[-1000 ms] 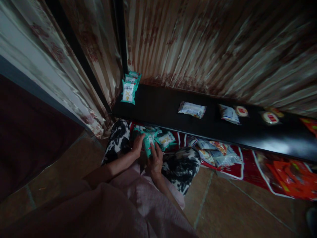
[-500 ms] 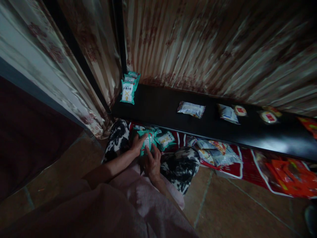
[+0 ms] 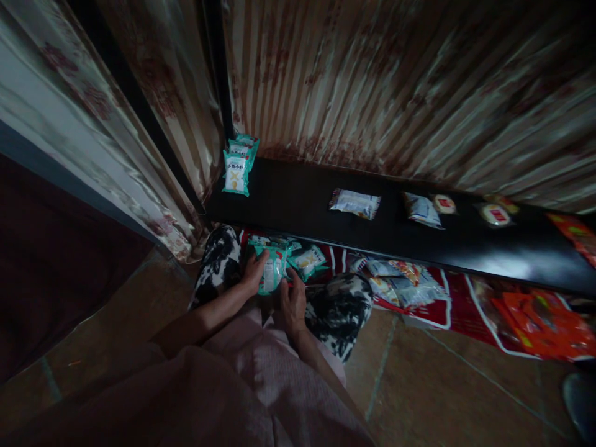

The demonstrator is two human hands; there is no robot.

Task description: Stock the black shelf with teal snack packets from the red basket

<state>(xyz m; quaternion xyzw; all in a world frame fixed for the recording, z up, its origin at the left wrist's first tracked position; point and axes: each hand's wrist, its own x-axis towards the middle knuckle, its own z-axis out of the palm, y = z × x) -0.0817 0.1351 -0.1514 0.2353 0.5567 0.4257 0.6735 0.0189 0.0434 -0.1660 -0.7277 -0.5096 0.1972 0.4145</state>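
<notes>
My left hand [image 3: 254, 273] grips the left side of a teal-and-white snack packet [image 3: 274, 271], thumb lying over its front. At the packet's lower right edge is my right hand [image 3: 293, 302], thumb and fingers closed about that edge; part of the grip is hidden. More teal snack packets [image 3: 309, 261] lie just beyond, on a red surface with white lines below the bench edge. A small stack of the same teal packets [image 3: 236, 174] leans at the left end of the black bench [image 3: 288, 192].
Along the bench lie a white packet [image 3: 355, 203], another pale packet [image 3: 421, 210] and small round-looking packs [image 3: 495, 215]. Below it are clear-wrapped snacks [image 3: 412, 287] and orange packets [image 3: 547, 326]. A pleated curtain [image 3: 372, 81] hangs behind; a dark post [image 3: 218, 68] stands left.
The held packet now shows more of its flat face, turned up between my hands. My right hand has shifted from over its front to its right edge. The view has moved slightly right.
</notes>
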